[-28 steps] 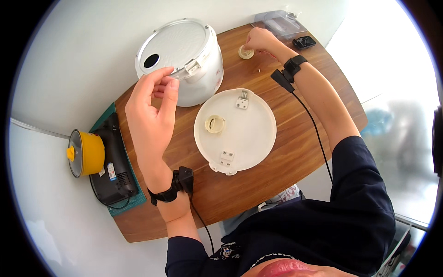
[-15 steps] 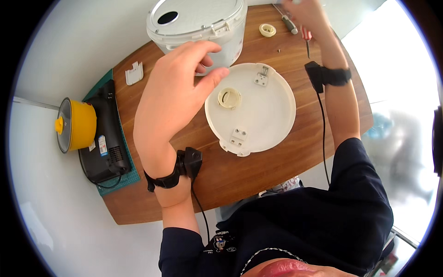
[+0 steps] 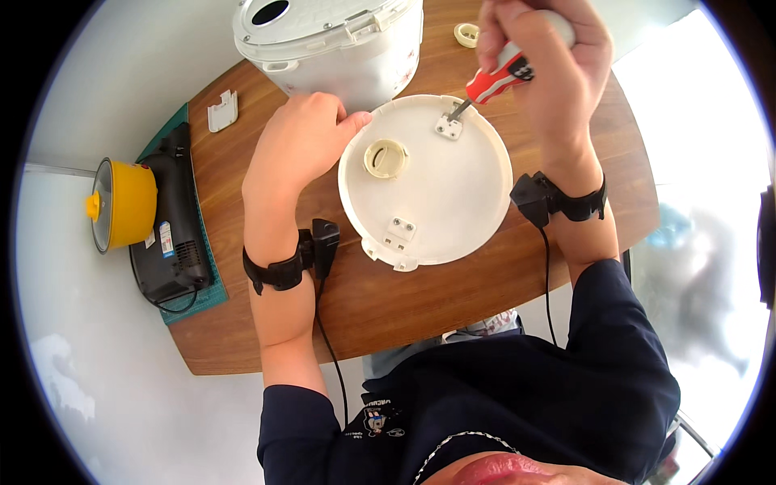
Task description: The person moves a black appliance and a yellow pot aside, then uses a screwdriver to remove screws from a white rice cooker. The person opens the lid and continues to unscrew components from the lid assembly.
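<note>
A round white plastic lid (image 3: 440, 210) lies with its hollow side up on the table. My right hand (image 3: 558, 73) is closed round a red-and-black screwdriver (image 3: 495, 83). Its shaft slants down to the lid's far bracket (image 3: 449, 128), the tip at or very near it. My left hand (image 3: 295, 145) is at the lid's far left rim, thumb against the edge, other fingers curled and mostly hidden. Inside the lid are a cream ring-shaped fitting (image 3: 385, 159) and a near white bracket (image 3: 399, 232) with screws.
A white lidded bucket (image 3: 347, 69) stands behind the lid. A small cream cap (image 3: 466, 35) lies at the far right, a white plastic piece (image 3: 223, 111) at the left. A yellow pot (image 3: 133, 204) and a black appliance (image 3: 174, 242) sit at the left edge. Cables trail from both wrist straps.
My right hand has come from the far right to the lid with the screwdriver. My left hand has lowered onto the lid's rim. The whole view has shifted slightly.
</note>
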The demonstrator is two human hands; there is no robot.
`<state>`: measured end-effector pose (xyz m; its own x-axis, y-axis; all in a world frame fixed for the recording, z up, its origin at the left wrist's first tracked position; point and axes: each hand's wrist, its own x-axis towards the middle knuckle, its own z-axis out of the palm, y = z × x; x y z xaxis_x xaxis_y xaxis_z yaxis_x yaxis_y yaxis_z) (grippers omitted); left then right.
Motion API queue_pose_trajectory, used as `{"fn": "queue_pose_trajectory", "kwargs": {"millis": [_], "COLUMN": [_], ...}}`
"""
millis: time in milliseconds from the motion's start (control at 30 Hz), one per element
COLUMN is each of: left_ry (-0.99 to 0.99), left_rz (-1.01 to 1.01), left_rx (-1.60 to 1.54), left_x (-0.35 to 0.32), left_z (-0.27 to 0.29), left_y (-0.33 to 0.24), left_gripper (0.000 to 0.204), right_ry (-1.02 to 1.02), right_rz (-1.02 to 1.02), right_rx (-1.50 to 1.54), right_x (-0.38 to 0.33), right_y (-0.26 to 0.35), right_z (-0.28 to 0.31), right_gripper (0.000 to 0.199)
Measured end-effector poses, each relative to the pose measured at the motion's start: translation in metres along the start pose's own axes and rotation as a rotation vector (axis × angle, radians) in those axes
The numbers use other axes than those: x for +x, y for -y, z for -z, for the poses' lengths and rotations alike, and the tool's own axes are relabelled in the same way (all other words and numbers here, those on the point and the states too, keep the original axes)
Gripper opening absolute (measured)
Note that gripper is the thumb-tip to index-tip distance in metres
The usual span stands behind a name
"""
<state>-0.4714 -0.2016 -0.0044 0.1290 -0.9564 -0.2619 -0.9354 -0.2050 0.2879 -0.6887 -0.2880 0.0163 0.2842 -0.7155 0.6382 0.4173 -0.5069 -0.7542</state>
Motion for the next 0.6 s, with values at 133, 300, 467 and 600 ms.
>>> {"fn": "queue_pose_trajectory", "kwargs": {"millis": [133, 300, 467, 600], "left_ry": [0.088, 0.316, 0.295, 0.341], "left_rz": [-0.078, -0.114, -0.220, -0.241], "left_rx": [-0.175, -0.625, -1.000, -1.072], "left_x": [0.015, 0.026, 0.023, 0.025], "left_z": [-0.020, -0.046, -0.076, -0.074], "left_y": [0.027, 0.057, 0.060, 0.062], "left_gripper": [0.052, 0.051, 0.055, 0.054], "right_ry": [0.024, 0.004, 0.030, 0.059], "right_rz": [-0.099, -0.130, -0.116, -0.070], "right_rx": [-0.025, -0.035, -0.023, -0.023], "right_x": [0.000, 0.002, 0.001, -0.001], "right_y": [-0.002, -0.012, -0.013, -0.013], "right_z": [-0.003, -0.004, -0.002, -0.008], "right_gripper": [0.013, 0.013, 0.014, 0.016]}}
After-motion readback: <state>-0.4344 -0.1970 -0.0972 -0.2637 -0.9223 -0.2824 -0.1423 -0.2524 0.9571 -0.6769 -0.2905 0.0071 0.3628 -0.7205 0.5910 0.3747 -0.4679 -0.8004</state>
